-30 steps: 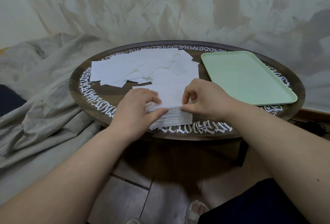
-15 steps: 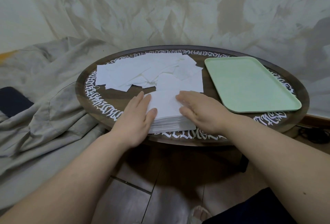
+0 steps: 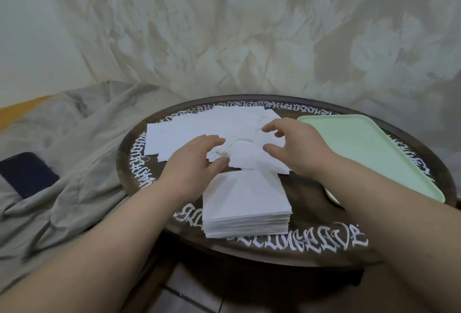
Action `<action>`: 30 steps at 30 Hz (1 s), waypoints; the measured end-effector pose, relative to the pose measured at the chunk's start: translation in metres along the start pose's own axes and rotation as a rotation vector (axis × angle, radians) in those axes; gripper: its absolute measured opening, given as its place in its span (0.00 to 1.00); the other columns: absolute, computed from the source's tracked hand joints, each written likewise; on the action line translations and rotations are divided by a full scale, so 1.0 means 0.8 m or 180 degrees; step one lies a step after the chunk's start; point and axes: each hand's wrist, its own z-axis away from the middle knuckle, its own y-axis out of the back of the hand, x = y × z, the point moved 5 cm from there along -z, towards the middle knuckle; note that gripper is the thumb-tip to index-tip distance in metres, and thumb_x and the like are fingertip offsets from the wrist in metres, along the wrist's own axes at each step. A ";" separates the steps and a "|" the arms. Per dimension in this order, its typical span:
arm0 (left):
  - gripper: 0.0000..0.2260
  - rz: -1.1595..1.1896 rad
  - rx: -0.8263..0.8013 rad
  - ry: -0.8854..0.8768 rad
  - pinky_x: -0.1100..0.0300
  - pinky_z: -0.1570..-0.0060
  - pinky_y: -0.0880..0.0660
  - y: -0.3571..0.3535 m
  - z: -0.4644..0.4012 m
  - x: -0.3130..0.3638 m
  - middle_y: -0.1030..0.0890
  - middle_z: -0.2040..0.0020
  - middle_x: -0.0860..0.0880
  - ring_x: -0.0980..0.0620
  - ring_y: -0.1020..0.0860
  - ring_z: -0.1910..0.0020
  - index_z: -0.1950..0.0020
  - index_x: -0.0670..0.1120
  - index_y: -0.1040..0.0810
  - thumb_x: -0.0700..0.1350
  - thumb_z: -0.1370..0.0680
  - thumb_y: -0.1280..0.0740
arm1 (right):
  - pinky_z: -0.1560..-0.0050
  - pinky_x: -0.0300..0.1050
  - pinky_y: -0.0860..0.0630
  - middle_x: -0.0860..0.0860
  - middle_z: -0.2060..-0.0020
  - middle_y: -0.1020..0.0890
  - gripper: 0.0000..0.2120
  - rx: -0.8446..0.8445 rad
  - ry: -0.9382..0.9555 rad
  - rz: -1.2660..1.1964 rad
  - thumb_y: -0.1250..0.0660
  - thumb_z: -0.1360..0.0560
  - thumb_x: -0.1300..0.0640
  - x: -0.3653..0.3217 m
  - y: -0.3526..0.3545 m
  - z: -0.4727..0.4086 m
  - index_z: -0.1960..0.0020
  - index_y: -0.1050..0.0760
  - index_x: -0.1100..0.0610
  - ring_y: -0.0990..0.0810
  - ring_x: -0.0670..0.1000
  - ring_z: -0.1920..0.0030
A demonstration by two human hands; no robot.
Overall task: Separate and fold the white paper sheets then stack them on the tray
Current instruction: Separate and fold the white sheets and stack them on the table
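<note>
Both hands left the stack [image 3: 245, 203] for loose sheets [image 3: 224, 125]; left grip [image 3: 197, 160] seemingly pinching, right [image 3: 296, 148] wide.

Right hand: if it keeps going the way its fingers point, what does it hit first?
The right hand points left and slightly away, fingers spread above the crumpled sheet on the loose white sheets. It would likely meet that sheet first, then the left hand. Height above the paper is unclear.

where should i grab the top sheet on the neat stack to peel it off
Probably at a near corner of the stack, coming from the front edge. The layered edges fan out there, so a thumb could slide under one sheet alone. The far edge is tucked under the loose sheets, so it is harder to reach.
</note>
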 end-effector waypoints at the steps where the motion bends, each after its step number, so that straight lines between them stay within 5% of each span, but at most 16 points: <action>1: 0.19 -0.0008 -0.0050 0.0022 0.65 0.36 0.39 -0.002 -0.011 -0.004 0.29 0.27 0.57 0.56 0.31 0.30 0.29 0.54 0.28 0.52 0.20 0.34 | 0.45 0.41 0.32 0.47 0.38 0.23 0.18 -0.0061 -0.0032 0.0022 0.31 0.24 0.53 0.005 -0.004 -0.011 0.35 0.26 0.51 0.25 0.49 0.40; 6: 0.19 -0.0181 -0.0187 0.0044 0.65 0.36 0.38 -0.026 -0.072 -0.032 0.26 0.30 0.56 0.55 0.29 0.31 0.31 0.53 0.27 0.52 0.22 0.31 | 0.42 0.46 0.28 0.48 0.37 0.25 0.21 -0.0343 -0.0049 0.0346 0.30 0.25 0.50 0.038 -0.043 -0.072 0.34 0.28 0.51 0.24 0.50 0.41; 13: 0.30 -0.0438 -0.0420 0.0006 0.59 0.31 0.38 -0.079 -0.159 -0.066 0.35 0.24 0.53 0.54 0.35 0.26 0.26 0.53 0.32 0.58 0.26 0.28 | 0.37 0.48 0.30 0.48 0.25 0.42 0.36 -0.0829 0.0017 0.0708 0.28 0.29 0.45 0.077 -0.099 -0.140 0.26 0.39 0.47 0.31 0.54 0.31; 18: 0.28 -0.0594 -0.0485 0.0036 0.59 0.33 0.37 -0.100 -0.186 -0.085 0.35 0.24 0.53 0.53 0.35 0.27 0.25 0.51 0.35 0.54 0.23 0.33 | 0.43 0.45 0.30 0.47 0.33 0.29 0.24 -0.0554 0.0392 0.0935 0.36 0.25 0.43 0.077 -0.117 -0.168 0.31 0.33 0.48 0.28 0.51 0.36; 22: 0.22 -0.0836 -0.0349 -0.0019 0.58 0.37 0.33 -0.097 -0.187 -0.088 0.28 0.29 0.52 0.50 0.29 0.31 0.27 0.49 0.31 0.50 0.21 0.36 | 0.43 0.47 0.28 0.48 0.35 0.27 0.26 -0.0513 0.0424 0.1006 0.38 0.25 0.38 0.071 -0.127 -0.182 0.31 0.33 0.49 0.26 0.52 0.38; 26: 0.15 -0.0788 -0.0141 0.0102 0.56 0.39 0.30 -0.087 -0.186 -0.096 0.23 0.33 0.50 0.47 0.26 0.35 0.34 0.48 0.23 0.45 0.21 0.35 | 0.44 0.47 0.29 0.48 0.37 0.27 0.33 -0.0733 0.0338 0.0981 0.36 0.28 0.33 0.069 -0.130 -0.188 0.30 0.35 0.48 0.26 0.52 0.38; 30: 0.09 -0.0698 0.0031 0.0112 0.54 0.50 0.26 -0.079 -0.183 -0.099 0.18 0.45 0.50 0.45 0.22 0.45 0.49 0.46 0.18 0.40 0.23 0.37 | 0.49 0.49 0.27 0.52 0.46 0.22 0.17 -0.0641 0.0476 0.1431 0.41 0.21 0.44 0.067 -0.130 -0.196 0.38 0.28 0.52 0.24 0.56 0.45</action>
